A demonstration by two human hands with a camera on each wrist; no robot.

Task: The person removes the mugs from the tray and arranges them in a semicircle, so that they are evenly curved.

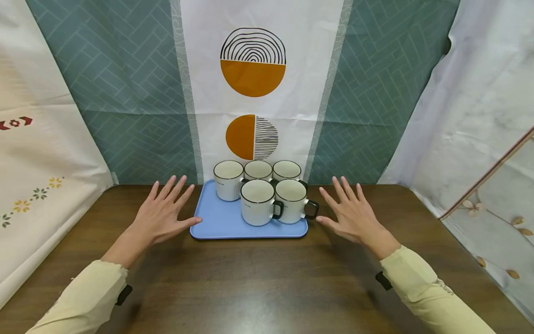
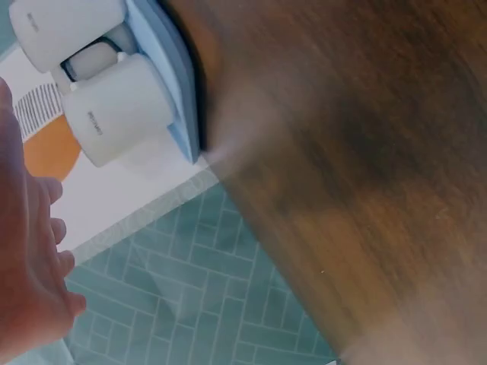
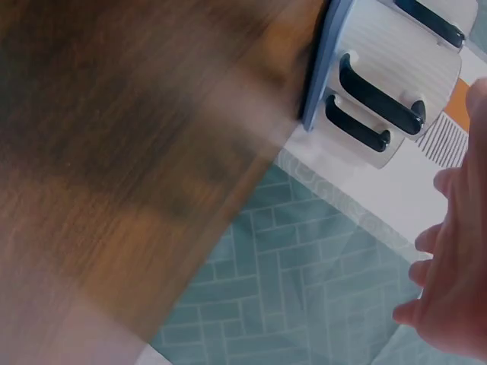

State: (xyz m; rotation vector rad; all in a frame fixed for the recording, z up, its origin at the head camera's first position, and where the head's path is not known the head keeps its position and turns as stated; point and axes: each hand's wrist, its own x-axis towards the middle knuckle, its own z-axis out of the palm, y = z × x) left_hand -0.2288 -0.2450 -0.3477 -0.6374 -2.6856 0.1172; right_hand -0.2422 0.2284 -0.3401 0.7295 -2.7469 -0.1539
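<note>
A light blue tray [image 1: 221, 222] carries several white enamel-style mugs with dark rims and black handles. Three stand along the back, and a front-left mug [image 1: 255, 211] and a front-right mug [image 1: 290, 211] stand before them, handles pointing right. To the tray's left, my left hand [image 1: 162, 215] hovers with fingers spread, its thumb tip over the tray's left edge. On the other side, my right hand [image 1: 350, 213] is spread too, thumb tip close to a black handle [image 1: 311, 209]. Both hands hold nothing. The wrist views show the mugs [image 2: 122, 106] beyond the fingers.
The tray lies at the far edge of a dark brown wooden table [image 1: 258, 283]. A green and white patterned curtain [image 1: 250, 104] hangs right behind it. Pale cloths flank the table on the left [image 1: 46, 153] and right [image 1: 479, 139].
</note>
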